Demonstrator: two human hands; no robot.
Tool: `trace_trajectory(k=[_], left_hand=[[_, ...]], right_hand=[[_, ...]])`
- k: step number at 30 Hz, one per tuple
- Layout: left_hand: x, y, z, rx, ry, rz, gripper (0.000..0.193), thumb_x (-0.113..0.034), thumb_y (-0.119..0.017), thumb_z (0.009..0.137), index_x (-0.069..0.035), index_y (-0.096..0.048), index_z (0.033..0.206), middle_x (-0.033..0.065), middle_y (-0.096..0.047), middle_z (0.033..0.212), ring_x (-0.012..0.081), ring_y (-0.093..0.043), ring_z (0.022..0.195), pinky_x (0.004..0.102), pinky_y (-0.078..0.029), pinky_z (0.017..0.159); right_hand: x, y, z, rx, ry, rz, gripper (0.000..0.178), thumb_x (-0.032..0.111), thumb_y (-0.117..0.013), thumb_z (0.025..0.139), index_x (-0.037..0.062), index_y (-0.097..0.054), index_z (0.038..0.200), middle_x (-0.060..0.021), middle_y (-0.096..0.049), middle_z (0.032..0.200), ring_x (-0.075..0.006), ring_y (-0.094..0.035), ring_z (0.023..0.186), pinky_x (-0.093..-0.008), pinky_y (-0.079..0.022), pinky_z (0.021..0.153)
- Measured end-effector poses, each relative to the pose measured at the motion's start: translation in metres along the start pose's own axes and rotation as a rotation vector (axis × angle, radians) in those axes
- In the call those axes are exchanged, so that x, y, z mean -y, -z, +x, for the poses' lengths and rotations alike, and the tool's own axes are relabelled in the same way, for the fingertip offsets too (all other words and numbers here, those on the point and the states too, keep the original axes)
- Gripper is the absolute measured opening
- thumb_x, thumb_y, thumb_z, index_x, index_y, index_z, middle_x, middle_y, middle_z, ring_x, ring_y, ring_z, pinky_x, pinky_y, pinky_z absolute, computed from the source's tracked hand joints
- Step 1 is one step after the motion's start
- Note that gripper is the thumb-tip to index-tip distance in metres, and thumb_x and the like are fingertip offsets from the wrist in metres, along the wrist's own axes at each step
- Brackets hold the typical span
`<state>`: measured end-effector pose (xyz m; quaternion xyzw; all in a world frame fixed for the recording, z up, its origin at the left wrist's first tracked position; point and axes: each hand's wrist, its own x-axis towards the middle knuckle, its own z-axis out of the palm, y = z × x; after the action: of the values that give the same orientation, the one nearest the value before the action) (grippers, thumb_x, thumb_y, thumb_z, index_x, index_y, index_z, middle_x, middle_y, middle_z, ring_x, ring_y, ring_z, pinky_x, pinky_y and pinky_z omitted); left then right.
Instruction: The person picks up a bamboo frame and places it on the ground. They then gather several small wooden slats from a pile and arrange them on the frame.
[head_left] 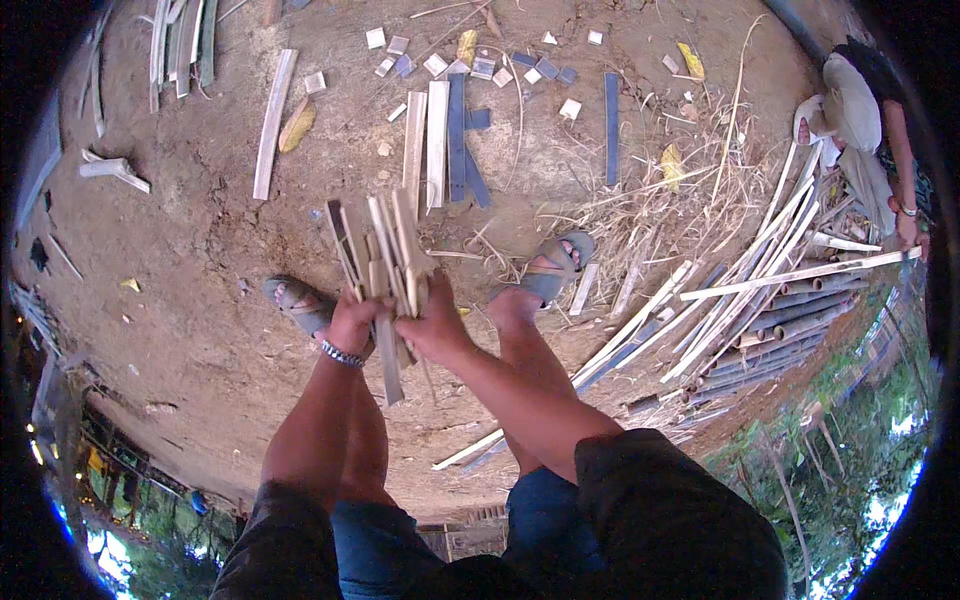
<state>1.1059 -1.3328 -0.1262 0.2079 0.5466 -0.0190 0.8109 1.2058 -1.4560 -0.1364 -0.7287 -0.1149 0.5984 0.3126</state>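
A loose bundle of short split bamboo slats (pixel 385 255) is held upright between my two hands, over the ground between my feet. My left hand (pixel 355 322), with a metal band at the wrist, wraps around the bundle's lower left side. On the other side, my right hand (pixel 438 320) closes around the slats. Their top ends are uneven and fan apart, and one slat hangs lower than the rest. Beyond the bundle lie pale slats (pixel 437 145) and dark slats (pixel 457 135) on the dirt.
Small square pieces (pixel 435 65) and yellow leaves (pixel 690 60) are scattered farther off. To the right are dry straw (pixel 640 220), long pale strips (pixel 740 270) and stacked bamboo poles (pixel 780 325). Another person's hand (pixel 908 232) holds a long strip at the far right.
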Motion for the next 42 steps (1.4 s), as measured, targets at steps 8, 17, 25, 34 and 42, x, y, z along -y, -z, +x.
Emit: trace_trajectory(k=[8,17,25,34,42], left_hand=[[0.017,0.08,-0.046,-0.108,-0.024,-0.001,0.056,-0.007,-0.064,0.068,0.001,-0.054,0.123,0.0097,-0.067,0.106,0.0232,-0.066,0.095,0.0344,-0.053,0.086],[-0.03,0.026,0.075,-0.016,-0.279,0.217,0.06,-0.008,-0.069,0.071,0.002,-0.052,0.127,0.0106,-0.066,0.109,0.0208,-0.064,0.095,0.033,-0.051,0.082],[-0.055,-0.059,0.16,-0.05,-0.372,0.463,0.049,-0.018,-0.073,0.066,0.002,-0.061,0.109,0.0155,-0.068,0.097,0.0254,-0.064,0.088,0.0362,-0.052,0.082],[-0.035,-0.031,0.175,-0.195,-0.379,0.53,0.06,-0.024,-0.072,0.065,0.0,-0.055,0.117,0.0222,-0.058,0.109,0.035,-0.051,0.109,0.0395,-0.043,0.098],[-0.045,-0.026,0.158,-0.13,-0.261,0.192,0.048,-0.003,-0.065,0.069,0.0,-0.05,0.115,0.0108,-0.065,0.093,0.0224,-0.063,0.079,0.0356,-0.052,0.075]], right_hand=[[0.013,-0.079,-0.032,0.073,-0.142,0.264,0.072,0.017,-0.071,0.069,0.0031,-0.042,0.134,-0.0202,-0.062,0.116,-0.0343,-0.062,0.108,-0.0401,-0.048,0.094],[0.006,-0.017,0.091,-0.31,0.102,0.013,0.071,0.01,-0.073,0.066,0.0028,-0.046,0.131,-0.0183,-0.056,0.122,-0.0305,-0.055,0.115,-0.0415,-0.043,0.101],[0.008,0.085,0.173,-0.446,0.206,-0.266,0.066,0.018,-0.079,0.067,0.0023,-0.055,0.126,-0.0267,-0.048,0.134,-0.0413,-0.035,0.131,-0.0461,-0.03,0.111],[0.02,0.066,0.169,-0.281,0.17,0.094,0.066,0.01,-0.075,0.066,0.0017,-0.049,0.126,-0.0198,-0.065,0.111,-0.0334,-0.064,0.104,-0.0411,-0.051,0.09],[0.038,0.058,0.156,-0.256,0.106,0.051,0.077,0.006,-0.071,0.067,0.0013,-0.035,0.135,-0.0187,-0.062,0.116,-0.0289,-0.061,0.108,-0.0375,-0.047,0.095]])
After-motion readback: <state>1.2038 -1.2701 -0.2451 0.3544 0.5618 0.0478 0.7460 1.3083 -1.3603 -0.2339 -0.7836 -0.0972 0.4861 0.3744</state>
